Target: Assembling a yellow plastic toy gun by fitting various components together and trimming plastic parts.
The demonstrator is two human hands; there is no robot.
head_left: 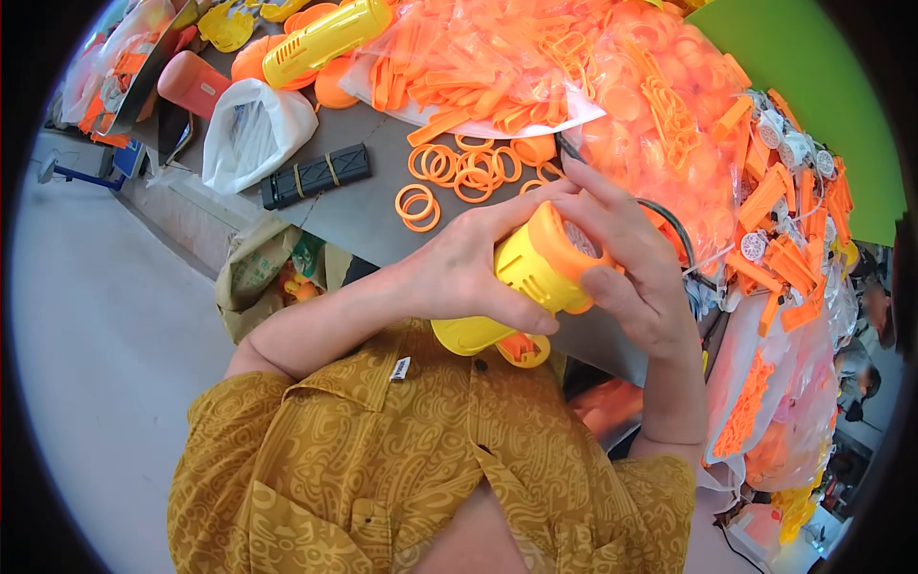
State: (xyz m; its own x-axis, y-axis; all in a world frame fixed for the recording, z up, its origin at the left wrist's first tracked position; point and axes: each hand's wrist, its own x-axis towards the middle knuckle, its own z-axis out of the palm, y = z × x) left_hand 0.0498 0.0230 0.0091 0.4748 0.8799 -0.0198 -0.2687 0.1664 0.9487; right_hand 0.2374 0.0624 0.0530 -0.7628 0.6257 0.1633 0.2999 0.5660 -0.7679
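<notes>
Close in front of my chest is a yellow plastic housing [524,260] with slots in its side and a flared orange rim around one end. Something pale and round shows inside that rim. My left hand [464,268] is closed around the yellow body, its thumb along the near side. At the orange end, the fingers and thumb of my right hand [636,258] grip the rim. Below my left thumb a yellow and orange lower part sticks out toward my shirt. Several loose orange rings [473,177] lie on the grey table [368,215] just beyond my left hand.
A similar yellow housing [325,43] lies at the far left. Near it are a white plastic bag [256,134] and a banded black bar [316,176]. Bags of orange parts [478,62] fill the back. Orange pieces with white round parts [784,210] are heaped at the right.
</notes>
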